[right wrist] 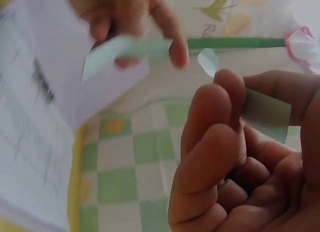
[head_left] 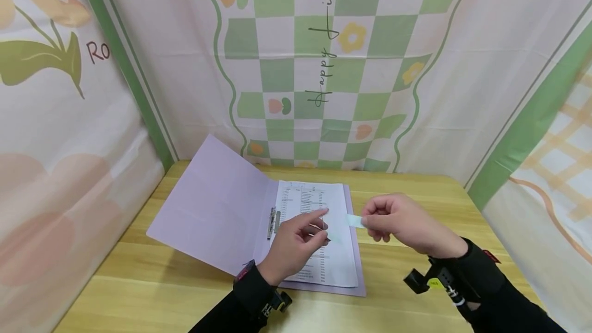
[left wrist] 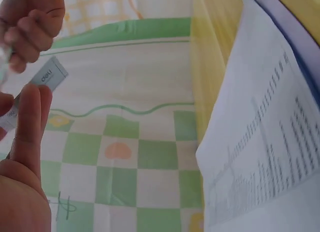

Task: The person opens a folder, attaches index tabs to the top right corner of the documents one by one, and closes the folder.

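My left hand (head_left: 298, 243) is over the printed sheets (head_left: 296, 266). Between its thumb and fingers it holds a narrow pale sticky note pad (left wrist: 50, 76) marked "deli". The pad's pale green face (right wrist: 145, 48) shows in the right wrist view. My right hand (head_left: 404, 222) is off the sheets' right edge, pinching a small pale green sticky note (head_left: 354, 220) between thumb and fingertips. One end of that note sticks out past the fingers in the head view; in the right wrist view, fingers cover its middle. The two hands are apart.
A lilac folder (head_left: 217, 209) lies open on the wooden table (head_left: 152, 292), its cover raised at the left. A metal clip (head_left: 272, 224) sits along the sheets' left side. Patterned curtains (head_left: 324, 76) stand behind the table and on both sides.
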A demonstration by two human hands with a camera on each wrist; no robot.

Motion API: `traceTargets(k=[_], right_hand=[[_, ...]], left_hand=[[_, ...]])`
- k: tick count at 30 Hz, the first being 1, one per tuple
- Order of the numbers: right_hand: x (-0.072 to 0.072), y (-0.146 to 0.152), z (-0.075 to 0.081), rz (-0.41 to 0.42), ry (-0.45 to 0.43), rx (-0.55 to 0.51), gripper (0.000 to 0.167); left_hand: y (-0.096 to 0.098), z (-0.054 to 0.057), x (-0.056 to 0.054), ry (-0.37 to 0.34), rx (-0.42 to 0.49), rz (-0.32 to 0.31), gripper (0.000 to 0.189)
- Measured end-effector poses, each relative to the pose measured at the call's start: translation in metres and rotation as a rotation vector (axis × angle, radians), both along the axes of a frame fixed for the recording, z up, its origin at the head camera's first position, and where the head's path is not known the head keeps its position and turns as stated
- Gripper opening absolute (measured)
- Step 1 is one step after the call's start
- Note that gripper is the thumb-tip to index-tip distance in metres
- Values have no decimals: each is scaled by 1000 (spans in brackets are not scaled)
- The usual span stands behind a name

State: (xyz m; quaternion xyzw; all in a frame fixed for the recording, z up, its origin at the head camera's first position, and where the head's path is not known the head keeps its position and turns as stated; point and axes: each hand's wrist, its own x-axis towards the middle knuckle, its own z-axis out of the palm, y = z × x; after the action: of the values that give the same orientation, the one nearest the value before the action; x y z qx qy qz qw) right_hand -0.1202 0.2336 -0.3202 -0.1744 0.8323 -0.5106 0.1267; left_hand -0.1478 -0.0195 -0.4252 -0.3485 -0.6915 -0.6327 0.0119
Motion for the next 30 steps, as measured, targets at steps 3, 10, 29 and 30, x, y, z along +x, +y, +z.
traceTargets(k=[3,10,29,30], right_hand=[[1,15,-2,-68,39,115,16],[7,58,-11,-158,27,237,18],[12,104,-37,-221,1,272,24],[12,104,-37,-219,5,271,24]], left_hand=[[2,1,1,59,-69,27,21],[24,-3,4,427,-312,34,7],[145,-31,52,988,-1247,-390,22],[150,-34,53,982,-1270,-404,22]])
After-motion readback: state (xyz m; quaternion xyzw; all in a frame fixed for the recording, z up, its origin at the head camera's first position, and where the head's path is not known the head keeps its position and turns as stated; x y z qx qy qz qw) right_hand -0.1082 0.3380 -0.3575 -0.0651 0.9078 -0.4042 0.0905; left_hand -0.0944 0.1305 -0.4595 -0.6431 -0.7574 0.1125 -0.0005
